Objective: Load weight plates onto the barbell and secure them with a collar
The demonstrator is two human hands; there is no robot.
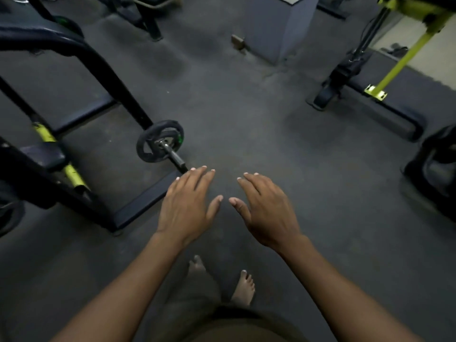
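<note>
A barbell sleeve [175,157] sticks out toward me from the left, with one black weight plate [158,141] on it, standing on the dark floor. The rest of the bar is hidden behind the plate and the machine frame. My left hand [188,206] hovers palm down, fingers spread, its fingertips just past the sleeve's end and holding nothing. Beside it, my right hand [265,209] is also palm down with fingers apart and empty. No collar shows in view.
A black and lime machine frame [103,77] fills the left side, its base bar [145,196] lying just left of my left hand. Another lime-green machine [385,80] stands at the right, a grey pillar [278,28] at the back. My bare feet [244,287] are below.
</note>
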